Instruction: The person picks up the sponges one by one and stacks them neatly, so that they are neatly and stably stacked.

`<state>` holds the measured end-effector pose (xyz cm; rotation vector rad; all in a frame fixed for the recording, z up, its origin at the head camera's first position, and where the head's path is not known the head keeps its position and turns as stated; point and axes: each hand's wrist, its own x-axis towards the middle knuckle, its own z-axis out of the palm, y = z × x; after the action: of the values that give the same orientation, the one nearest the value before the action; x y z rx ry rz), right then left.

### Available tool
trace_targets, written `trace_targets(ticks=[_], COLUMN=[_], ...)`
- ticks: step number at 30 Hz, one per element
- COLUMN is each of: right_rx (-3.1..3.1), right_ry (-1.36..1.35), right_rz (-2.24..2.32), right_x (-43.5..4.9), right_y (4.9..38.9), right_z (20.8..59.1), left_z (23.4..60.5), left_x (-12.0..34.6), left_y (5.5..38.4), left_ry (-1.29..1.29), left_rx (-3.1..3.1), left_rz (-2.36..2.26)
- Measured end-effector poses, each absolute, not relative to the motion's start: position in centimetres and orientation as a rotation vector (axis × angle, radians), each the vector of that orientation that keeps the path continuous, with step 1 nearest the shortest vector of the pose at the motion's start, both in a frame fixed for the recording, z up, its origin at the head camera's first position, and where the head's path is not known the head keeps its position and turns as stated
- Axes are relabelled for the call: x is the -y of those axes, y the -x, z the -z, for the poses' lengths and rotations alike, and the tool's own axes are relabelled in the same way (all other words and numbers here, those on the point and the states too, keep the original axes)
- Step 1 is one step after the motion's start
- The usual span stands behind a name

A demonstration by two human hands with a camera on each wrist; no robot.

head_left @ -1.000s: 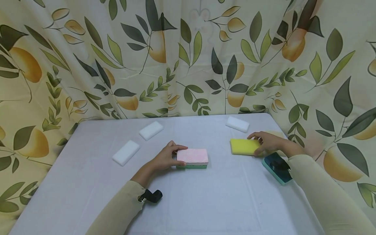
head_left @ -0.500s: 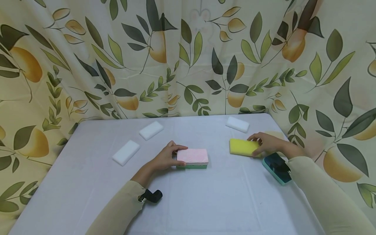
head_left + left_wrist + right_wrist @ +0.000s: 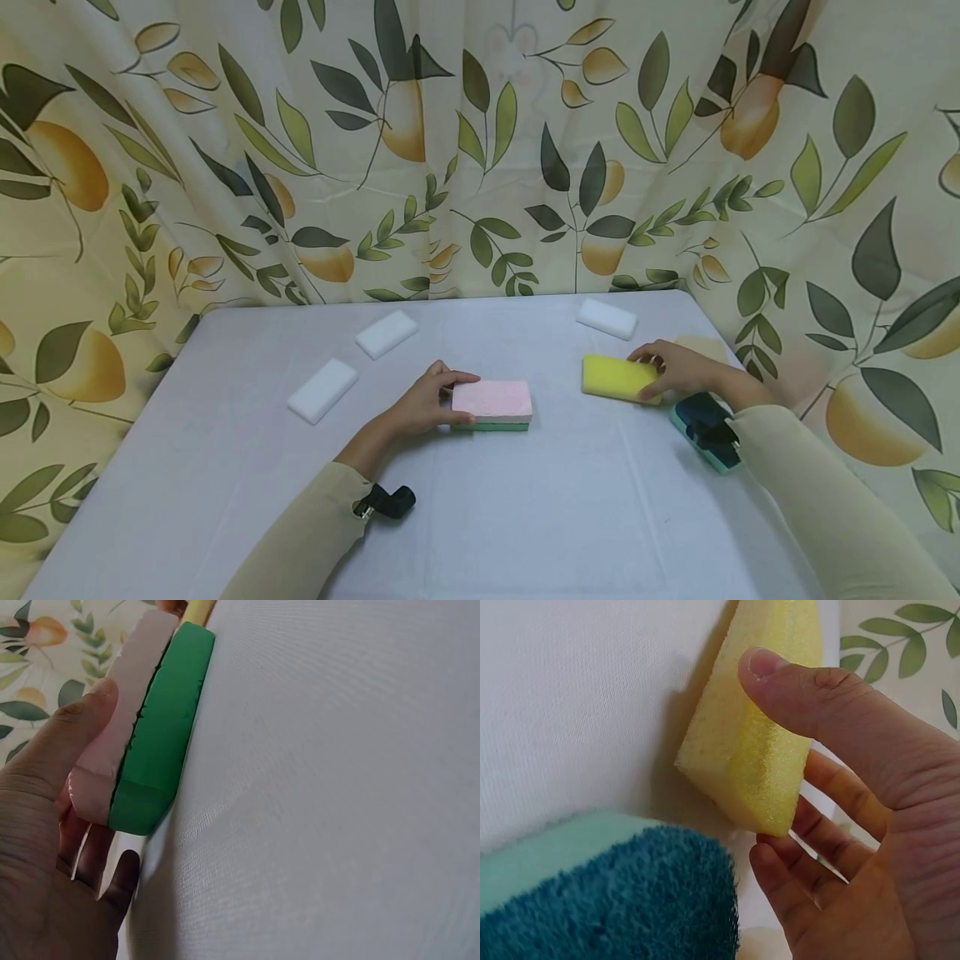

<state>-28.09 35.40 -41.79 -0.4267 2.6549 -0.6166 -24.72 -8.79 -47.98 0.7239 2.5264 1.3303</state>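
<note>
A pink sponge (image 3: pixel 491 400) lies flat on a green sponge (image 3: pixel 161 727), their edges nearly lined up. At the left end of this stack, my left hand (image 3: pixel 423 404) grips the pink sponge, thumb on the near side and fingers on the far side. My right hand (image 3: pixel 678 368) pinches the right end of a yellow sponge (image 3: pixel 615 377) between thumb and fingers. In the right wrist view the thumb presses one face of the yellow sponge (image 3: pixel 757 750). Below the right wrist sits a teal scouring sponge (image 3: pixel 622 892), with a dark rough top and pale foam, partly hidden by the wrist camera.
Two white sponges (image 3: pixel 322 391) (image 3: pixel 386 334) lie at the left of the white-covered table (image 3: pixel 480 517). Another white sponge (image 3: pixel 607 318) is near the back right edge. A pale yellow rounded thing (image 3: pixel 705 345) shows behind the right hand. A fruit-print curtain (image 3: pixel 480 167) hangs behind.
My right hand and the yellow sponge have shifted slightly left, with the sponge's right end turning a little toward me. The left hand and the pink and green stack stay in place.
</note>
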Motion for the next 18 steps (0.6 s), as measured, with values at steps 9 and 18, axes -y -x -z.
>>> trace_targets(ticks=[9, 18], right_rx=[-2.654, -2.646], right_ry=[0.442, 0.5], right_rz=[0.608, 0.625], right_x=[-34.8, -34.1], right_y=[27.6, 27.1], right_z=[41.5, 41.1], left_z=[48.0, 48.0], left_x=[8.8, 8.8], left_y=[24.7, 24.7], left_ry=[-0.719, -0.733], left_rx=[-2.519, -2.528], left_rz=[-1.334, -1.327])
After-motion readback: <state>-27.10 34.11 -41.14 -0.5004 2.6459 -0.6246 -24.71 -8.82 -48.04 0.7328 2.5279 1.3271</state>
